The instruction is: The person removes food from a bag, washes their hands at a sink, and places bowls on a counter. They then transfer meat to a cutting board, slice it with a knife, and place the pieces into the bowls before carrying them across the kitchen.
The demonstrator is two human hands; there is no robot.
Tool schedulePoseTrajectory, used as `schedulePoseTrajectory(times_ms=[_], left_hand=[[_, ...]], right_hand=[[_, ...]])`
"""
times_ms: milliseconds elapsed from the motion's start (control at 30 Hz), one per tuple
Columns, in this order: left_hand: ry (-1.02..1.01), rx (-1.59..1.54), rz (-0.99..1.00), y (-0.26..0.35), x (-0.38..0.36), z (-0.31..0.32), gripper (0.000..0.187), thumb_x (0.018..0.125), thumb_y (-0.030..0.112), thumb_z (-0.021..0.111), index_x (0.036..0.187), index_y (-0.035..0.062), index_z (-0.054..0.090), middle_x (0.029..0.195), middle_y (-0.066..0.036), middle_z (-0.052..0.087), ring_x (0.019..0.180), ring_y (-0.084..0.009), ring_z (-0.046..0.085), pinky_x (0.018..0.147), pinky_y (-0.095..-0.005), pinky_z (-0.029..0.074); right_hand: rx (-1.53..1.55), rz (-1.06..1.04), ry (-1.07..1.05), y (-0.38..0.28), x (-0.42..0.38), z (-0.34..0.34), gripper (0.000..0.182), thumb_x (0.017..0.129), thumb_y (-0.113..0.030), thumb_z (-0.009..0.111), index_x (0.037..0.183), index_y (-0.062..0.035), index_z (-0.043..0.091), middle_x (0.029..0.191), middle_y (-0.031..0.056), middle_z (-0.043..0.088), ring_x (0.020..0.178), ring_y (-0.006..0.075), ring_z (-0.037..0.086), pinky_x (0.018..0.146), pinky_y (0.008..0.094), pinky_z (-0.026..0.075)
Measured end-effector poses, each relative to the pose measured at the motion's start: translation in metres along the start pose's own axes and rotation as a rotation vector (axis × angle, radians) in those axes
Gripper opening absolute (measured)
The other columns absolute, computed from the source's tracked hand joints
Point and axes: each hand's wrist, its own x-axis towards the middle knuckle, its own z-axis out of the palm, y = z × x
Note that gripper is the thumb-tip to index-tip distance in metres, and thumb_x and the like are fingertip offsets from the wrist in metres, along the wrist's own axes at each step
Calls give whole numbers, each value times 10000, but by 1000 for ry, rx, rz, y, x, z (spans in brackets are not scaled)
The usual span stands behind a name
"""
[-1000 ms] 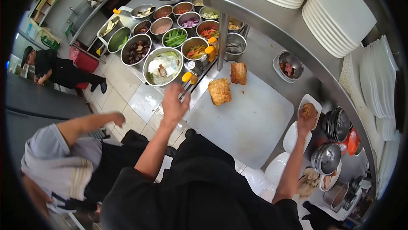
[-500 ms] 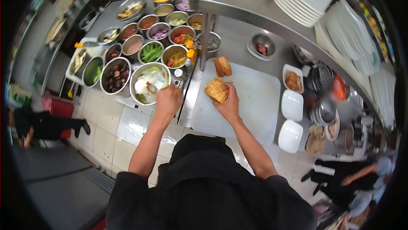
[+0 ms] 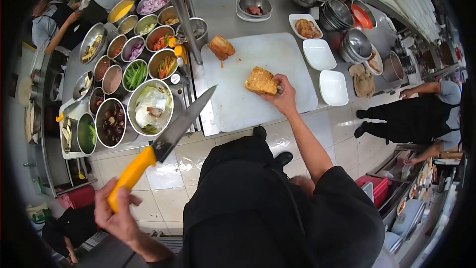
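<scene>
My left hand (image 3: 117, 213) grips the yellow handle of a large kitchen knife (image 3: 171, 141). The blade is held in the air at the counter's front, its tip pointing up toward the cutting board's left edge. On the white cutting board (image 3: 258, 114) lies a golden-brown block of crispy pork belly (image 3: 261, 80). My right hand (image 3: 282, 95) holds this block at its right end, thumb and fingers about the edge. A second pork piece (image 3: 221, 48) rests near the board's upper left corner, untouched, with small crumbs nearby.
Left of the board stand several metal containers, including green beans (image 3: 135, 75), mushrooms (image 3: 111, 119) and a lettuce bowl (image 3: 150, 125). White square dishes (image 3: 333, 87) and stacked metal bowls (image 3: 356, 45) stand to the right. A shelf post (image 3: 187, 27) rises behind. Co-workers (image 3: 416, 112) stand at both sides.
My left hand has moved from beside the containers down and left, now with the knife in view. My right hand has brought its pork block rightward on the board. The whole view has turned.
</scene>
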Motion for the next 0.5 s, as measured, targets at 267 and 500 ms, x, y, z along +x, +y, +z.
schedulePoseTrajectory(times_ms=[267, 500], left_hand=[[-762, -171, -640, -92, -26, 56, 334, 879, 108, 645, 1167, 17, 501, 657, -93, 617, 445, -135, 561, 406, -264, 465], [-1031, -244, -883, -133, -41, 132, 273, 914, 242, 607, 1048, 6, 582, 657, -105, 603, 434, -149, 559, 438, -261, 454]], right_hand=[[162, -33, -180, 19, 23, -24, 613, 588, 26, 809, 1114, -67, 509, 1071, 43, 578, 1043, 178, 557, 947, 296, 436], [254, 49, -193, 21, 28, -28, 570, 613, 25, 786, 1114, -61, 526, 1084, 55, 589, 1045, 169, 556, 941, 293, 437]])
